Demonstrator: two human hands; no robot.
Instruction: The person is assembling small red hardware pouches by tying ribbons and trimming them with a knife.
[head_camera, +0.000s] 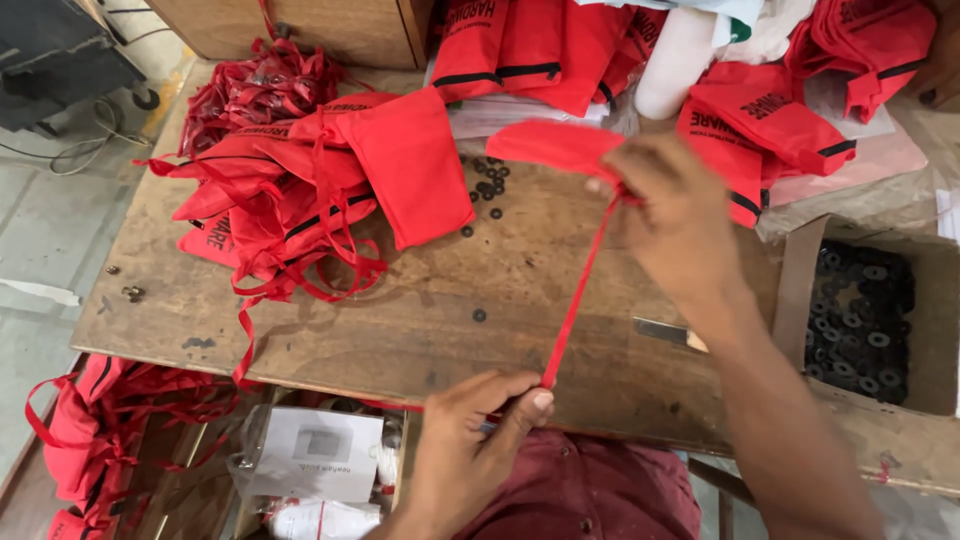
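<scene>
Nearest the person, at about 6 o'clock, the left hand (470, 440) is closed in a pinch on the lower end of a thin red ribbon drawstring (578, 295), thumb and forefinger tight on it just over the table's near edge. Below the worn wooden tabletop (420, 310), a clear plastic bag with a white card inside (305, 455) is partly cut off by the frame.

The drawstring runs taut up toward 1 o'clock to the right hand (675, 215), whose fingers curl shut around the neck of a small red fabric pouch (555, 147) (what it contains cannot be seen).

At 3 o'clock an open cardboard box (930, 270) holds black rubber washers (860, 330); a few more washers (490, 185) lie loose mid-table. At 10 o'clock sits a heap of finished red pouches with tangled strings (300, 190); more red pouches (560, 45) crowd 12 o'clock.
</scene>
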